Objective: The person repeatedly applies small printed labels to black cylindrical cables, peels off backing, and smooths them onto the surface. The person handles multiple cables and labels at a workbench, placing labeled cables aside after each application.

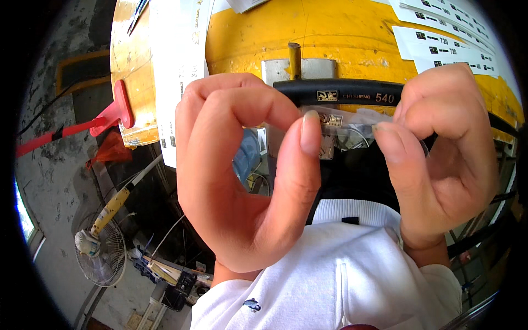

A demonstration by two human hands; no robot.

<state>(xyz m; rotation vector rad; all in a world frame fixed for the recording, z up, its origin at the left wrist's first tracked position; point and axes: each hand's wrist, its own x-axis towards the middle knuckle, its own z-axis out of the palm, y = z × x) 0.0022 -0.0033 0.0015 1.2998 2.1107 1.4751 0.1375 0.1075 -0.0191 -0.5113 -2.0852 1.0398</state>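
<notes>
Between my two hands a small clear film strip [355, 131] is stretched, with dark and gold printed patches on it. My left hand [206, 165] pinches its left end between thumb and forefinger, the fingers curled into a ring. At its other end my right hand [454, 148] pinches it between thumb and bent fingers. Just beyond the strip lies a black tube [308, 88] with a gold emblem and gold lettering, running behind my right fingers. Whether those fingers touch the tube, I cannot tell.
A grey metal block [272, 69] with an upright peg [295, 61] sits on the yellow table [247, 33] behind the tube. Printed white sheets [407, 47] lie at the far right, a long white sheet [170, 66] at the left. A red-handled tool [118, 113] juts from the left edge; a fan [102, 253] stands lower left.
</notes>
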